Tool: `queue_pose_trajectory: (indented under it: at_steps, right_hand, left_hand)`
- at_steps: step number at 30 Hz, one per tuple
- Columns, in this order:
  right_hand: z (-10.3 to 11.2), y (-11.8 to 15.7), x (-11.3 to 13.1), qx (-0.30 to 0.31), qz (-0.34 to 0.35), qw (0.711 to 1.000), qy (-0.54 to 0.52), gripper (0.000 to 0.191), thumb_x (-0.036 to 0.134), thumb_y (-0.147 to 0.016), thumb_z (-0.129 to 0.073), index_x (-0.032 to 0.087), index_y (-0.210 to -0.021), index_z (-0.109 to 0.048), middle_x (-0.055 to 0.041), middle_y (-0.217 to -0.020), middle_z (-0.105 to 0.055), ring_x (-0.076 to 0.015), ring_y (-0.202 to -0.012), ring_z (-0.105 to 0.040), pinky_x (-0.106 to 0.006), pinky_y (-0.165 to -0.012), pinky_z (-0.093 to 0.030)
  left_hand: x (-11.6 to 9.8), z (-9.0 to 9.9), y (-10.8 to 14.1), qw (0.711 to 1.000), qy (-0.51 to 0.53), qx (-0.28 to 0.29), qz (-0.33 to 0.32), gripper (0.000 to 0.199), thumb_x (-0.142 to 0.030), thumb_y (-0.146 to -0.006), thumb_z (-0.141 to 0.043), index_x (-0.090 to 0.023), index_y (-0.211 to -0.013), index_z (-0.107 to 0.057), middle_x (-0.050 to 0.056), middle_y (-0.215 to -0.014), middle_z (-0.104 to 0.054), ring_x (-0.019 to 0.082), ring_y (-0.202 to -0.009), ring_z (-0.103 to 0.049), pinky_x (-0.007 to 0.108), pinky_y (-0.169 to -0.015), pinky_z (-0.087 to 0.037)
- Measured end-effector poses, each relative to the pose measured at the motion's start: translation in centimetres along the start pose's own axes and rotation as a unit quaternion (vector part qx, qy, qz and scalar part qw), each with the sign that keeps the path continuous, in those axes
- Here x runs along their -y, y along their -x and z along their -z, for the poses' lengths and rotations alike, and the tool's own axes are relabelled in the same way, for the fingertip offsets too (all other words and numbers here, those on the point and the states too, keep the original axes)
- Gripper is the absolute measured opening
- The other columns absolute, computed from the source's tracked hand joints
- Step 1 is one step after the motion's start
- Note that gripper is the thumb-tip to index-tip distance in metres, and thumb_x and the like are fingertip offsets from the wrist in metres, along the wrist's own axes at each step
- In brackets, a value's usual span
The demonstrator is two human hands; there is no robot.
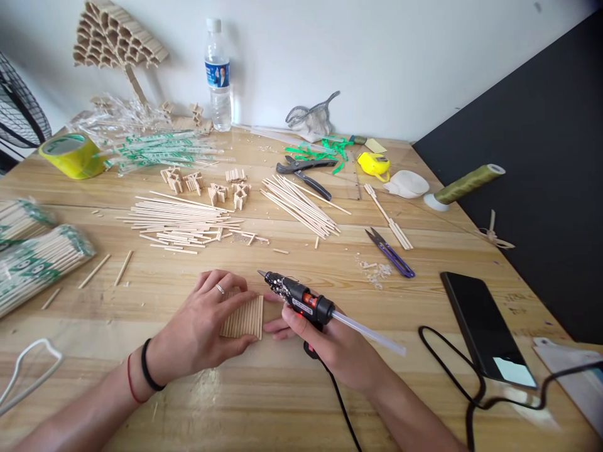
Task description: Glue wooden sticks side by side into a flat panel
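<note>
My left hand (pixel 207 323) grips a small flat panel of wooden sticks (pixel 249 317) laid side by side, thumb at its near edge and fingers over its far edge. Part of the panel is hidden under that hand. In my right hand (pixel 325 342) is a black hot glue gun (pixel 298 295), a clear glue stick (pixel 370 331) poking out of its back and its nozzle pointing up and left. Some right fingers reach out below the gun beside the panel's right edge; whether they touch it I cannot tell.
Loose sticks (pixel 179 216), small stick pieces (pixel 240 196), black cutters (pixel 306 169) and purple snips (pixel 391 254) lie beyond my hands. A phone (pixel 485 326) and black cable (pixel 443 336) are on the right. Bagged sticks (pixel 42 267) lie left; a water bottle (pixel 219 100) stands at the back.
</note>
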State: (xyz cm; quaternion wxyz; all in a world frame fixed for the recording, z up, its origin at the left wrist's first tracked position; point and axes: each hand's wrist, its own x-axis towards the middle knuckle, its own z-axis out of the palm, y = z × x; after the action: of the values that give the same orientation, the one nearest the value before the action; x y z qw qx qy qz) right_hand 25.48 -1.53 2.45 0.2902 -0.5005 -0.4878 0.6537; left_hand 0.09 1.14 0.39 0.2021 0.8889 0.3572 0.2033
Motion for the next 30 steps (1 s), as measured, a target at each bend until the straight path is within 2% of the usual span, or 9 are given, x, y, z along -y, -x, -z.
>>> queue_pose_trajectory:
  at_steps: [2, 5, 9, 11, 13, 15, 19, 23, 30]
  right_hand:
    - [-0.12, 0.04, 0.00, -0.009, -0.006, 1.000, 0.005, 0.056, 0.068, -0.098, -0.064, 0.025, -0.134, -0.070, -0.0118, -0.143, -0.075, -0.0328, -0.097, -0.085, -0.044, -0.085, -0.071]
    - [-0.27, 0.08, -0.05, -0.009, -0.012, 1.000, 0.007, 0.059, 0.070, -0.097, -0.064, 0.026, -0.135, -0.069, -0.0116, -0.142, -0.075, -0.0326, -0.092, -0.085, -0.044, -0.080, -0.072]
    - [-0.38, 0.11, -0.15, 0.000, -0.004, 1.000, -0.017, 0.051, 0.064, -0.099, -0.066, 0.025, -0.132, -0.067, -0.0112, -0.146, -0.071, -0.0316, -0.102, -0.084, -0.042, -0.085, -0.071]
    - [-0.41, 0.14, -0.17, -0.002, -0.011, 1.000, -0.017, 0.049, 0.063, -0.100, -0.066, 0.024, -0.130, -0.067, -0.0113, -0.137, -0.075, -0.0322, -0.104, -0.083, -0.042, -0.087, -0.071]
    - [-0.41, 0.20, -0.15, -0.005, -0.021, 1.000, -0.003, 0.051, 0.065, -0.099, -0.065, 0.024, -0.130, -0.067, -0.0104, -0.126, -0.080, -0.0328, -0.098, -0.085, -0.043, -0.084, -0.071]
    - [-0.40, 0.26, -0.12, -0.003, -0.026, 1.000, 0.006, 0.053, 0.067, -0.098, -0.064, 0.026, -0.132, -0.068, -0.0093, -0.123, -0.081, -0.0331, -0.093, -0.085, -0.044, -0.081, -0.071]
    - [-0.33, 0.26, -0.14, 0.004, -0.022, 1.000, -0.005, 0.055, 0.068, -0.097, -0.065, 0.026, -0.131, -0.069, -0.0098, -0.136, -0.078, -0.0335, -0.098, -0.085, -0.044, -0.085, -0.071]
    - [-0.40, 0.03, -0.42, 0.015, -0.026, 0.999, -0.028, 0.058, 0.069, -0.097, -0.065, 0.024, -0.135, -0.069, -0.0113, -0.153, -0.068, -0.0335, -0.104, -0.084, -0.045, -0.091, -0.070]
    - [-0.79, -0.07, -0.84, 0.013, -0.018, 0.998, -0.059, 0.051, 0.063, -0.100, -0.066, 0.028, -0.137, -0.068, -0.0081, -0.153, -0.069, -0.0334, -0.105, -0.084, -0.047, -0.091, -0.070]
  left_hand:
    - [-0.10, -0.03, -0.08, 1.000, 0.001, 0.001, 0.004, 0.047, -0.029, -0.091, -0.080, -0.023, -0.135, -0.064, 0.011, -0.124, -0.066, 0.032, -0.113, -0.056, 0.052, -0.099, -0.048]
    - [-0.16, -0.14, -0.16, 1.000, -0.004, -0.003, 0.007, 0.045, -0.028, -0.090, -0.080, -0.022, -0.132, -0.066, 0.011, -0.122, -0.066, 0.032, -0.113, -0.056, 0.052, -0.098, -0.048]
    - [-0.11, -0.28, -0.06, 1.000, -0.006, -0.006, 0.004, 0.050, -0.033, -0.088, -0.084, -0.020, -0.132, -0.065, 0.013, -0.124, -0.064, 0.033, -0.114, -0.056, 0.053, -0.099, -0.047]
    - [-0.14, -0.26, 0.00, 1.000, -0.005, -0.004, 0.002, 0.055, -0.034, -0.086, -0.085, -0.020, -0.135, -0.063, 0.013, -0.124, -0.063, 0.032, -0.113, -0.057, 0.052, -0.098, -0.047]
    - [-0.22, -0.19, -0.01, 1.000, -0.004, -0.003, 0.002, 0.057, -0.031, -0.085, -0.085, -0.022, -0.137, -0.062, 0.012, -0.124, -0.064, 0.032, -0.113, -0.058, 0.051, -0.098, -0.047]
    - [-0.33, -0.15, -0.09, 1.000, -0.001, -0.003, 0.005, 0.058, -0.029, -0.085, -0.085, -0.024, -0.138, -0.061, 0.011, -0.124, -0.064, 0.031, -0.113, -0.058, 0.051, -0.098, -0.047]
    - [-0.45, -0.25, -0.22, 1.000, 0.004, -0.010, 0.016, 0.058, -0.027, -0.085, -0.085, -0.028, -0.138, -0.062, 0.010, -0.124, -0.065, 0.031, -0.112, -0.059, 0.051, -0.098, -0.047]
    - [-0.45, -0.39, -0.22, 1.000, 0.000, -0.011, 0.018, 0.054, -0.028, -0.083, -0.085, -0.026, -0.134, -0.066, 0.010, -0.122, -0.065, 0.032, -0.111, -0.058, 0.051, -0.096, -0.048]
    - [-0.64, -0.37, -0.44, 1.000, -0.014, -0.020, 0.013, 0.051, -0.026, -0.080, -0.084, -0.022, -0.128, -0.067, 0.010, -0.118, -0.068, 0.032, -0.109, -0.059, 0.051, -0.097, -0.048]
